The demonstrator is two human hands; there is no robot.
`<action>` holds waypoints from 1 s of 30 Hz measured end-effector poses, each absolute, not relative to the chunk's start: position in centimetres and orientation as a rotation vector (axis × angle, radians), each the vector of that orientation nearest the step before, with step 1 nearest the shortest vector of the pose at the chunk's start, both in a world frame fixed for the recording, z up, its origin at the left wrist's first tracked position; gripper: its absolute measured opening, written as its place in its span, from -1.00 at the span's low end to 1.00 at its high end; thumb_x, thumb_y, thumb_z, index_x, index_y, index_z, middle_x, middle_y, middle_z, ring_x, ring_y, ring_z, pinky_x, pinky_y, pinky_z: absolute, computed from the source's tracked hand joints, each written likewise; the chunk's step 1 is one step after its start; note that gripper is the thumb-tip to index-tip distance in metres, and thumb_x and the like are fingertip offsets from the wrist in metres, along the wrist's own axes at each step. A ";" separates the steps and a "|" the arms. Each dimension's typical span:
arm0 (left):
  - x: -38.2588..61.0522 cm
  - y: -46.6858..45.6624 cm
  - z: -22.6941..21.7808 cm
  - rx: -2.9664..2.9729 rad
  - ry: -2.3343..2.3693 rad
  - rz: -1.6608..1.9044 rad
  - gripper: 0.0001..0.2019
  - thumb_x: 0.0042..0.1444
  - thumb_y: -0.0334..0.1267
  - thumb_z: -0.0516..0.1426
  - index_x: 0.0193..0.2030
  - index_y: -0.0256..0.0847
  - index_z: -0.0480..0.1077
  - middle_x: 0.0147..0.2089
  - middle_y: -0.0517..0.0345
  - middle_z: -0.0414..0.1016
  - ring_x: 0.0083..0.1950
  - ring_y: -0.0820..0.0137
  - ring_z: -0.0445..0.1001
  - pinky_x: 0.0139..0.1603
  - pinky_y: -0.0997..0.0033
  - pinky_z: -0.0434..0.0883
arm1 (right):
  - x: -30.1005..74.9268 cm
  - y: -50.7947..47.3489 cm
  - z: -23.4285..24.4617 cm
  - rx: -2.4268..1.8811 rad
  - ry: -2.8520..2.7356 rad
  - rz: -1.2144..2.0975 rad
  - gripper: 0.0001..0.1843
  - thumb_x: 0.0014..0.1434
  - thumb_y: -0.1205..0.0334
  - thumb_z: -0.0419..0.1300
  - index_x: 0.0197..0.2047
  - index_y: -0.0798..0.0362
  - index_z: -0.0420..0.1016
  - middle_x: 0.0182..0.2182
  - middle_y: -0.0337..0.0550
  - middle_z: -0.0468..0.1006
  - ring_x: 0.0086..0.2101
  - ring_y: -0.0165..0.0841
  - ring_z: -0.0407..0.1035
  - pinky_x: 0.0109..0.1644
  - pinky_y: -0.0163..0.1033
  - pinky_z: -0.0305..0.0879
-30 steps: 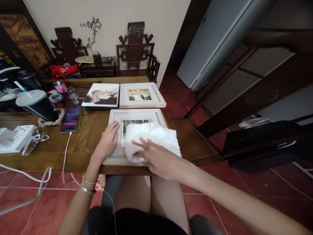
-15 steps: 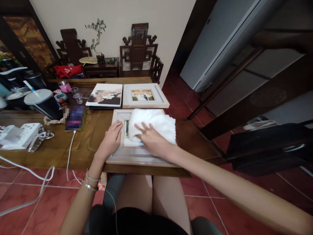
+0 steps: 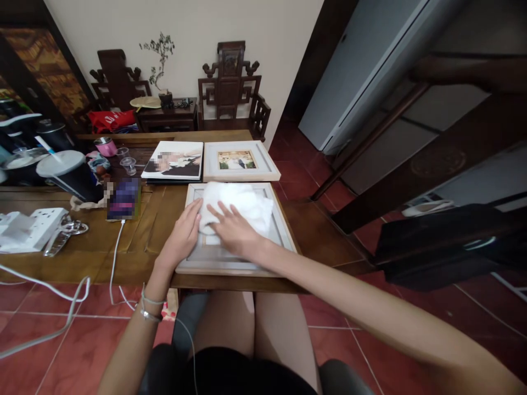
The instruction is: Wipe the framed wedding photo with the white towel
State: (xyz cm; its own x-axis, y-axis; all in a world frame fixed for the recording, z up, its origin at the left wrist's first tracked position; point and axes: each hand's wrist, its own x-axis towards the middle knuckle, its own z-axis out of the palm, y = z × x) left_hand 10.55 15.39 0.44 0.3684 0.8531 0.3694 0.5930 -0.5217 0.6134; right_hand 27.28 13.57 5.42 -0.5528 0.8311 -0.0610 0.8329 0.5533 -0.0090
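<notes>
A pale wooden picture frame [image 3: 230, 266] lies flat at the table's front edge. On top of it is a folded, fluffy white cloth [image 3: 251, 203], which hides most of the picture inside. My right hand [image 3: 234, 227] presses on the cloth from above, fingers spread. Along the frame's left side rests my left hand [image 3: 184, 233], its fingers stretched out and close to the cloth's left edge.
Behind lie a second picture frame [image 3: 263, 159] and a white photo panel [image 3: 181, 164]. Leftward on the wooden table [image 3: 160, 219] are a phone [image 3: 123, 198] with a charging cable, a lidded cup [image 3: 69, 173], a power strip [image 3: 39, 227] and a clear hair claw [image 3: 61, 236].
My right hand and the white cloth have slid left across the frame, covering its left part and baring its right side. My left hand stays on the frame's left side.
</notes>
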 end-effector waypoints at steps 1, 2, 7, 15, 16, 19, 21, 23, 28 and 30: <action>10.5 15.4 0.5 2.265 1.249 0.961 -0.53 0.36 -0.15 -0.18 0.34 -0.25 0.10 0.39 -0.08 0.13 0.41 0.32 0.08 0.43 0.16 0.01 | 26.9 14.8 5.3 1.481 2.724 -0.003 -0.48 0.11 0.54 0.06 0.15 0.14 0.43 0.36 0.04 0.06 0.32 0.02 -0.09 0.32 0.12 -0.05; 10.5 15.3 0.6 2.271 1.239 0.974 -0.52 0.36 -0.14 -0.18 0.35 -0.24 0.09 0.40 -0.07 0.10 0.42 0.32 0.05 0.43 0.16 0.00 | 26.6 15.9 5.2 1.493 2.732 0.040 -0.48 0.15 0.52 0.04 0.18 0.16 0.40 0.36 0.05 0.06 0.32 0.02 -0.11 0.33 0.11 -0.06; 10.6 15.1 0.9 2.238 1.221 1.055 -0.51 0.37 -0.11 -0.19 0.36 -0.22 0.07 0.41 -0.04 0.10 0.42 0.32 0.05 0.43 0.16 0.00 | 25.3 16.9 5.1 1.431 2.801 0.112 -0.54 0.25 0.41 -0.03 0.18 0.27 0.38 0.33 0.21 0.10 0.30 0.10 -0.06 0.29 0.17 -0.03; 10.5 15.0 1.0 2.094 1.179 1.089 -0.43 0.36 0.00 -0.25 0.37 -0.27 0.07 0.41 -0.06 0.10 0.43 0.28 0.04 0.43 0.17 -0.02 | 26.8 9.0 5.1 1.099 2.911 -0.118 -0.62 0.11 0.43 0.12 0.00 0.17 0.54 0.32 0.08 0.16 0.29 0.06 -0.02 0.30 0.05 0.04; 10.5 15.0 0.8 2.077 1.174 1.078 -0.42 0.36 0.02 -0.27 0.37 -0.27 0.06 0.41 -0.06 0.09 0.43 0.28 0.03 0.43 0.18 -0.03 | 26.9 8.9 5.4 1.124 2.904 -0.154 -0.60 0.09 0.46 0.11 0.00 0.16 0.54 0.31 0.06 0.17 0.29 0.03 -0.01 0.30 0.02 0.05; 10.4 15.0 0.4 2.054 1.169 1.064 -0.40 0.35 0.05 -0.29 0.38 -0.24 0.05 0.43 -0.03 0.05 0.45 0.29 -0.03 0.44 0.16 -0.07 | 26.3 10.5 5.9 1.253 2.871 -0.183 -0.55 0.07 0.51 0.09 0.04 0.18 0.51 0.30 0.09 0.19 0.27 0.00 0.05 0.28 -0.01 0.09; 10.5 15.0 0.3 2.059 1.171 1.071 -0.39 0.35 0.07 -0.29 0.38 -0.23 0.04 0.44 -0.02 0.02 0.46 0.30 -0.05 0.44 0.15 -0.09 | 25.6 12.4 6.0 1.355 2.846 -0.136 -0.51 0.08 0.50 0.08 0.10 0.27 0.45 0.31 0.19 0.15 0.26 0.07 0.04 0.26 0.05 0.10; 10.5 15.0 0.3 2.070 1.167 1.092 -0.38 0.34 0.09 -0.28 0.38 -0.24 0.05 0.44 -0.03 0.03 0.46 0.29 -0.05 0.45 0.15 -0.10 | 24.8 14.0 5.8 1.424 2.837 -0.088 -0.48 0.10 0.48 0.05 0.15 0.34 0.39 0.31 0.26 0.13 0.26 0.14 0.02 0.25 0.12 0.09; 10.5 15.0 0.9 2.047 1.154 1.129 -0.36 0.33 0.10 -0.31 0.37 -0.24 0.08 0.42 -0.05 0.08 0.44 0.29 0.00 0.44 0.15 -0.06 | 24.6 12.9 4.6 1.339 2.893 -0.068 -0.61 0.10 0.43 0.09 0.00 0.25 0.52 0.26 0.24 0.23 0.24 0.14 0.07 0.22 0.14 0.11; 10.5 15.2 0.9 2.036 1.151 1.127 -0.37 0.34 0.07 -0.34 0.36 -0.27 0.10 0.40 -0.06 0.11 0.43 0.30 0.05 0.43 0.17 -0.03 | 25.5 10.8 4.3 1.221 2.942 -0.087 -0.66 0.08 0.41 0.13 -0.08 0.19 0.56 0.25 0.18 0.26 0.24 0.12 0.07 0.21 0.12 0.12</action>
